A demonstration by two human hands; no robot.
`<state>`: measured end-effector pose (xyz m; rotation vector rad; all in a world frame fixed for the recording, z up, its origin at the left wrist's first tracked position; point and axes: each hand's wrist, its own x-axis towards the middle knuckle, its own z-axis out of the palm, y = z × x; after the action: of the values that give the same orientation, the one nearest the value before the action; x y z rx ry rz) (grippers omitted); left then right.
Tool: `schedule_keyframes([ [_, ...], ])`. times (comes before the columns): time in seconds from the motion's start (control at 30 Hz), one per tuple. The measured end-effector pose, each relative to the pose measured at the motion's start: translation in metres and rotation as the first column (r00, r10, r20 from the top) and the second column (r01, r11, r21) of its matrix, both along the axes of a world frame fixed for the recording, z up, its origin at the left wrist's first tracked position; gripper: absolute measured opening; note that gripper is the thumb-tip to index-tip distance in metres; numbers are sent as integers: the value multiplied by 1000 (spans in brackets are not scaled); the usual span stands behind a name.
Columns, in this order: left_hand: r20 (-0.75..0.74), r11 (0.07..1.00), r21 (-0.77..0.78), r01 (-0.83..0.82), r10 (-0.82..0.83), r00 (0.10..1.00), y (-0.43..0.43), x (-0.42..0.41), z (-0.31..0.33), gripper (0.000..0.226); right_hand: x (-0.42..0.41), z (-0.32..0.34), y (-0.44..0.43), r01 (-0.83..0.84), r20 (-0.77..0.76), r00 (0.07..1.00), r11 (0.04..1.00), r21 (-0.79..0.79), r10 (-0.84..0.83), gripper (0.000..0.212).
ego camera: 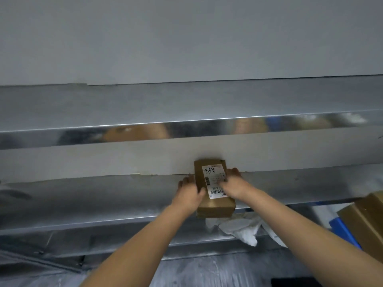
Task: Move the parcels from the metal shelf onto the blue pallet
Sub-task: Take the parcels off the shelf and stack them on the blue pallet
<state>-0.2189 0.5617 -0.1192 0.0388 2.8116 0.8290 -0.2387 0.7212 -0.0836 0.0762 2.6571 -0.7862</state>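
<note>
A small brown cardboard parcel (213,204) with a white shipping label lies on the middle tier of the metal shelf (93,199), near its front edge. My left hand (189,191) grips the parcel's left side. My right hand (233,183) grips its right side, fingers over the label. Both forearms reach forward from the bottom of the view. A corner of the blue pallet (345,232) shows at the lower right, partly covered by another brown box (366,222).
An upper shelf tier (186,112) runs across above the parcel, against a white wall (186,38). A crumpled white bag (242,228) lies on the lower tier under the parcel. Grey floor shows at the bottom.
</note>
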Motion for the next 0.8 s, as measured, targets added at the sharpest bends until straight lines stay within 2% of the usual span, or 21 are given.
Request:
schedule_keyframes([
  [0.13, 99, 984, 174, 29, -47, 994, -4, -19, -16, 45, -12, -14, -13, 188, 65, 981, 977, -100, -182, 60],
  [0.3, 120, 876, 477, -66, 9, 993, -5, -17, -29, 40, -11, -34, -9, 285, 207, 950, 920, -268, -234, 45],
  [0.37, 133, 830, 547, -109, 42, 990, -4, -14, -33, 43, -6, -39, -6, 311, 239, 941, 894, -324, -241, 49],
  [0.47, 155, 783, 602, -157, 78, 985, -3, -11, -35, 41, 0, -43, -7, 364, 234, 927, 850, -380, -292, 52],
  [0.6, 156, 765, 623, -163, 83, 984, -5, -4, -31, 36, 14, -37, -11, 358, 213, 931, 850, -387, -295, 55],
  [0.8, 120, 756, 633, -167, 118, 986, -8, 26, -9, 39, 44, -17, -10, 361, 181, 932, 846, -392, -314, 42],
])
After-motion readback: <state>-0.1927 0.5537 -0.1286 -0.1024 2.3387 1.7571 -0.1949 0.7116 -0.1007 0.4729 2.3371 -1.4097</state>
